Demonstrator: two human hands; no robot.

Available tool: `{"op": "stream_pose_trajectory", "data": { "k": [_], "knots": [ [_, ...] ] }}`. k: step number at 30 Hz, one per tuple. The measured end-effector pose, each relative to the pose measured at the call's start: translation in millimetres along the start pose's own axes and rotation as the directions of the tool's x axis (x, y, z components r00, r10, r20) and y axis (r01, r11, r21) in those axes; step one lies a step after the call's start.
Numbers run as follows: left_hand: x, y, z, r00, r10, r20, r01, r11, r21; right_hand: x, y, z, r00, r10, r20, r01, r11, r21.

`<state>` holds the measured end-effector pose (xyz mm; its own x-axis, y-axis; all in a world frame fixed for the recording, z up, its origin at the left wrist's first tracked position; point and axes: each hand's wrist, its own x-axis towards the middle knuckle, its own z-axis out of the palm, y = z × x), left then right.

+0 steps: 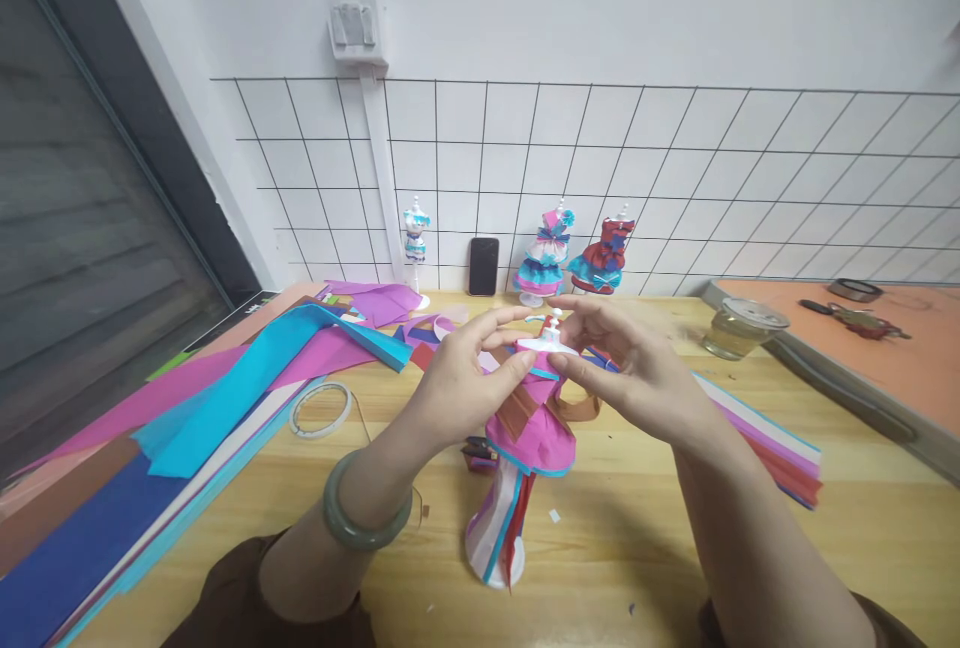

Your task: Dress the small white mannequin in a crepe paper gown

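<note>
A small white dress form (551, 345) stands in front of me in a magenta paper dress (551, 440) with blue trim and a brown band. Strips of white, blue and red paper hang below its skirt to the round white base. My left hand (487, 358), with a green bangle on the wrist, grips the left side of the bodice, thumb in front. From the other side my right hand (619, 358) has its thumb pressed on the bodice top, fingers curved behind the neck. The fingertips behind the form are partly hidden.
Long coloured paper strips (247, 378) and a roll of tape (321, 410) lie at left. Three dressed mini forms, one in red (604, 253), and a phone (484, 266) stand along the tiled wall. A glass cup (742, 328) and more strips (765, 438) are at right.
</note>
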<state>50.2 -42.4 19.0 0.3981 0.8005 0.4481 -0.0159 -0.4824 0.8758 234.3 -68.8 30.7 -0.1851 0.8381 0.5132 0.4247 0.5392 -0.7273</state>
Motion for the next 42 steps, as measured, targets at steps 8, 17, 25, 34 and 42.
{"op": "stream_pose_trajectory", "data": {
  "k": [8,17,25,34,42],
  "knots": [
    [-1,1,1.7,0.998,-0.064,-0.017,0.064,0.998,-0.020,0,0,2,1.000,0.010,0.021,-0.010,1.000,0.008],
    [0,2,-2.6,0.994,-0.104,0.025,0.105,0.994,-0.033,0,-1,3,1.000,0.024,0.019,-0.024,1.000,-0.012],
    [4,0,-7.5,0.978,-0.206,0.023,0.207,0.977,-0.042,0,1,4,0.999,-0.034,-0.007,0.034,0.999,-0.018],
    [5,-8,-6.0,0.988,-0.153,0.015,0.153,0.986,-0.064,3,4,6,0.999,0.003,-0.051,-0.002,1.000,0.013],
    [-3,2,3.7,0.971,0.238,-0.009,-0.197,0.826,0.529,11,19,2,0.977,0.092,-0.192,-0.086,0.995,0.041]
  ]
}}
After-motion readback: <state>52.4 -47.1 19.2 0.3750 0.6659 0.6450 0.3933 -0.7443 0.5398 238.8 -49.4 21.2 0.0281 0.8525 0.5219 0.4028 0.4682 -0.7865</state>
